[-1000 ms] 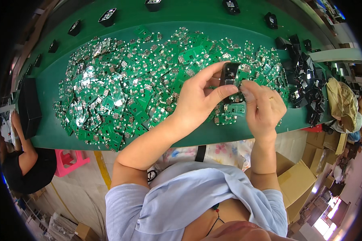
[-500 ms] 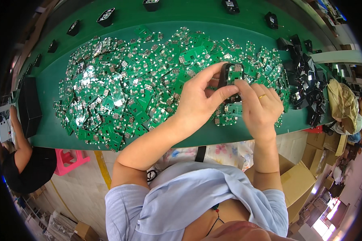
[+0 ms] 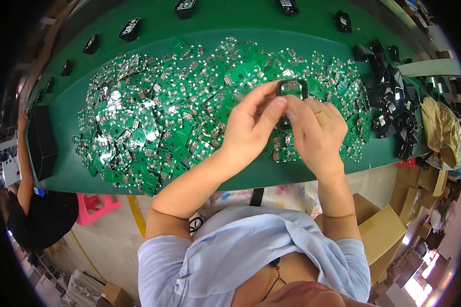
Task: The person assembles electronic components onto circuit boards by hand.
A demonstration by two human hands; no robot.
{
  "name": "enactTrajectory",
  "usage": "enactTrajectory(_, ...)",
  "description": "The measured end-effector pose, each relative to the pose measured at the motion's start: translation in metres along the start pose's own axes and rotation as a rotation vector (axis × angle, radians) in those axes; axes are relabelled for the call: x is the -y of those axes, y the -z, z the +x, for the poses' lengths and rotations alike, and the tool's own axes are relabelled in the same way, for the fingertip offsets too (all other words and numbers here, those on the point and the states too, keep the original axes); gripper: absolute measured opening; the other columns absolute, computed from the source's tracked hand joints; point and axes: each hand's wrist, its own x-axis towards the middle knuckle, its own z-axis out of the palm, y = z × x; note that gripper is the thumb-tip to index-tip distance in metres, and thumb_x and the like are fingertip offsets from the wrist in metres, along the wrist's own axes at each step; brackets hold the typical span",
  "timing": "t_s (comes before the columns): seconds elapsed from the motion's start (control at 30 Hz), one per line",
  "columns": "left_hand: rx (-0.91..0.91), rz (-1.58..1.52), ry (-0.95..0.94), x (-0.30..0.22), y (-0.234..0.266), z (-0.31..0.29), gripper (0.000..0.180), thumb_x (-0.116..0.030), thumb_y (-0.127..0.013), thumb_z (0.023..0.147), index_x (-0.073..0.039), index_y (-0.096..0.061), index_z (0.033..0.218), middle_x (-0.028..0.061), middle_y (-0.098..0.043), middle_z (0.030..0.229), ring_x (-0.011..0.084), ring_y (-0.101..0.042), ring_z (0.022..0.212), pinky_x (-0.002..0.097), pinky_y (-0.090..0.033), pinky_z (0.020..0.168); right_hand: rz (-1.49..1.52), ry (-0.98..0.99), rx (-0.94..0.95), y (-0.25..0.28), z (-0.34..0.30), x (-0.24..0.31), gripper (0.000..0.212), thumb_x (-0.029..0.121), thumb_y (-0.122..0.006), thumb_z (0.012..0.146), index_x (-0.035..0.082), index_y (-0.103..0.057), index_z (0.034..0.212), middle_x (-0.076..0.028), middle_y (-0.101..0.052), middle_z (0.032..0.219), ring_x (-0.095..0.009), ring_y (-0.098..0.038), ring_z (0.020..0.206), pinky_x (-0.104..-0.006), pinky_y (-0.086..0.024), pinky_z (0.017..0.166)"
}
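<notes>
My left hand [image 3: 251, 118] is closed around a small black plastic housing [image 3: 305, 90], gripping it from its left side above the pile. Inside the housing lies a green circuit board [image 3: 292, 87] with metal parts at its upper end. The fingers of my right hand [image 3: 317, 128] are bent and pressed onto the lower part of that board, with the thumb of my left hand close beside them. Whether my right fingers pinch anything is hidden. Beneath and around both hands spreads a heap of loose green circuit boards [image 3: 133, 110].
Black housings [image 3: 394, 102] are piled at the right end of the green table [image 3: 189, 181]. Several more housings [image 3: 129, 29] stand spaced along the far green strip. A long black box [image 3: 42, 143] is at left, near another person's arm [image 3: 24, 163]. Cardboard boxes [image 3: 379, 230] stand at lower right.
Both hands have shifted slightly left with the housing. My right fingers have moved in over the board beside my left thumb. The housings on the far strip have slid a little left.
</notes>
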Motion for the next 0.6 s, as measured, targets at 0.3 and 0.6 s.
enactTrajectory(0.3, -0.01, -0.091, 0.188, -0.009, 0.004, 0.007, 0.024, -0.014, -0.054, 0.089, -0.002, -0.052, 0.11, 0.003, -0.058, 0.096, 0.0079, -0.055, 0.085, 0.023, -0.046, 0.075, 0.749, -0.592, -0.06, 0.002, -0.015, 0.0, 0.03, 0.012, -0.058, 0.084, 0.003, -0.052, 0.112, -0.003, -0.05, 0.086, -0.009, -0.049, 0.069, -0.0208, -0.04, 0.057)
enactTrajectory(0.6, -0.069, -0.018, 0.048, -0.015, 0.002, 0.011, 0.025, -0.004, -0.057, 0.084, 0.001, -0.05, 0.108, 0.0078, -0.06, 0.094, 0.0101, -0.059, 0.085, 0.0225, -0.05, 0.072, 0.982, -0.64, 0.159, -0.002, -0.008, -0.006, 0.034, 0.013, -0.059, 0.085, 0.001, -0.05, 0.115, -0.005, -0.045, 0.101, -0.011, -0.047, 0.085, -0.0212, -0.044, 0.064)
